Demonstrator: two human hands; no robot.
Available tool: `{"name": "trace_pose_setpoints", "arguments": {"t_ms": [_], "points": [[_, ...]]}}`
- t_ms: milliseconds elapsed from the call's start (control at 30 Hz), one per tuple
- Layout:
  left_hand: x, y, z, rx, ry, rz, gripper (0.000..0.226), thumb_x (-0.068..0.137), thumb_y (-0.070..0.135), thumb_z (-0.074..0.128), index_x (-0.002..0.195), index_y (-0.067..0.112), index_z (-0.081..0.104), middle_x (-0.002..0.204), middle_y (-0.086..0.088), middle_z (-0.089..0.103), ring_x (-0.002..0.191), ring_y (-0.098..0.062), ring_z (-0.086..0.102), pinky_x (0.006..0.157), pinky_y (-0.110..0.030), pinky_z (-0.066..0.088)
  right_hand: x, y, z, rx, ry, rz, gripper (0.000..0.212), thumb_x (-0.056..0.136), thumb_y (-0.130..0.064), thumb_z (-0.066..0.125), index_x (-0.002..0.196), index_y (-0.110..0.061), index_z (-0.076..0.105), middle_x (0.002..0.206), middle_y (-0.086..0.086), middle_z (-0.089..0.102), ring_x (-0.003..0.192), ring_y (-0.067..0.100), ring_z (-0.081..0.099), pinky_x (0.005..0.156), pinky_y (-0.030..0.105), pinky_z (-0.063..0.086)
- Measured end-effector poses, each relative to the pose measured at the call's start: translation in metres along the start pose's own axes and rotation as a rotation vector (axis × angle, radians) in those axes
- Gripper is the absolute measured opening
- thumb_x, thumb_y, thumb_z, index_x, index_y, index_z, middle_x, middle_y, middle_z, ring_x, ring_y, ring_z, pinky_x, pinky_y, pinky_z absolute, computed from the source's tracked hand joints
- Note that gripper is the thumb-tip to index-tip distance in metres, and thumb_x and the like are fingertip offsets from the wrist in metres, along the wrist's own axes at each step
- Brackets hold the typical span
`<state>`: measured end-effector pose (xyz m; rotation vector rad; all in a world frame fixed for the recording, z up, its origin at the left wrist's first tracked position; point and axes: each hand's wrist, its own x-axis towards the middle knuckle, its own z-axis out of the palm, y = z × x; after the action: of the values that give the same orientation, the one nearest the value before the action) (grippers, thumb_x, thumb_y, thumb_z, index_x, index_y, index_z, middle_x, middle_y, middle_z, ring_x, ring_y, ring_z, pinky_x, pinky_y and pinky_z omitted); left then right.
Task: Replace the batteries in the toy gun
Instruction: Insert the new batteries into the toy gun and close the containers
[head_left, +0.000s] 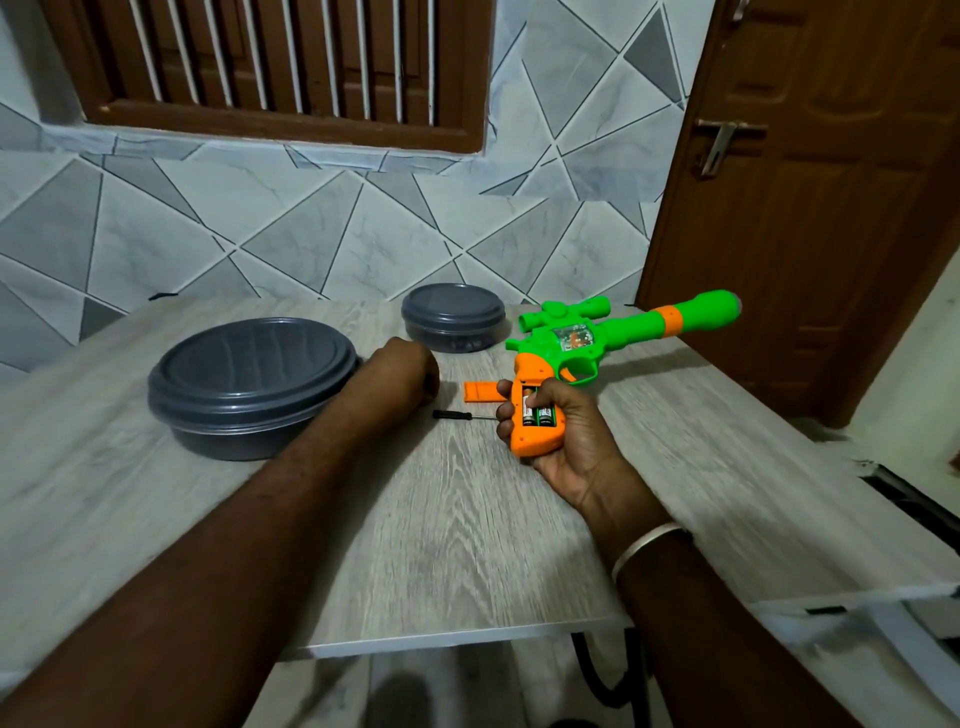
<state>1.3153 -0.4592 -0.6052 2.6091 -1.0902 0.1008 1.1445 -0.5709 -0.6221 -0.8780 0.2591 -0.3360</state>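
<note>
My right hand (566, 436) grips the orange handle of a green and orange toy gun (613, 338), barrel pointing to the far right above the table. The handle's battery compartment is uncovered and two batteries (537, 414) sit inside it, with my thumb resting by them. The orange battery cover (480, 391) lies on the table just left of the handle. A small black-handled screwdriver (454, 414) lies on the table below the cover. My left hand (408, 371) is curled with its back toward me, left of the cover; its fingers are hidden.
A large grey lidded bowl (249, 384) stands at the left of the wooden table (441, 545). A smaller grey lidded container (453, 317) stands at the back, near the tiled wall. A brown door is at the right.
</note>
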Motion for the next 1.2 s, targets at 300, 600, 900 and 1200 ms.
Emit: {"name": "trace_pose_setpoints", "arguments": {"t_ms": [300,600,900,1200], "points": [[-0.001,0.005,-0.001,0.033,-0.044,-0.028,0.017,0.092,0.008,0.063,0.104,0.009,0.075,0.109,-0.014,0.068,0.092,-0.025,0.065,0.077,-0.028,0.048,-0.001,0.001,0.0,-0.015,0.017,-0.019,0.028,0.082,0.0,0.037,0.092,0.002,0.063,0.076,0.011,0.061,0.061,0.017,0.057,0.05,0.025,0.05],[-0.003,0.011,0.001,0.109,-0.055,-0.029,0.016,0.097,0.014,0.058,0.106,0.009,0.07,0.1,-0.009,0.062,0.083,-0.02,0.059,0.069,-0.027,0.044,-0.001,0.0,-0.001,0.049,0.016,-0.023,0.027,0.082,0.0,0.035,0.088,0.002,0.061,0.079,0.012,0.06,0.061,0.018,0.056,0.05,0.025,0.049],[-0.024,0.016,-0.006,-0.755,0.311,0.088,0.022,0.08,0.002,0.079,0.095,0.007,0.063,0.082,-0.017,0.071,0.077,-0.032,0.071,0.068,-0.037,0.06,0.002,0.002,-0.003,0.057,0.022,-0.047,0.028,0.083,-0.002,0.035,0.09,0.002,0.061,0.086,0.014,0.064,0.065,0.02,0.058,0.049,0.025,0.049],[-0.044,0.048,-0.014,-1.151,-0.086,0.203,0.024,0.079,-0.011,0.074,0.093,0.002,0.058,0.066,-0.011,0.067,0.057,-0.02,0.066,0.058,-0.028,0.057,0.005,0.003,-0.003,-0.266,0.166,-0.109,0.033,0.06,-0.021,0.052,0.09,-0.011,0.061,0.068,0.009,0.064,0.047,0.022,0.063,0.057,0.026,0.034]]}}
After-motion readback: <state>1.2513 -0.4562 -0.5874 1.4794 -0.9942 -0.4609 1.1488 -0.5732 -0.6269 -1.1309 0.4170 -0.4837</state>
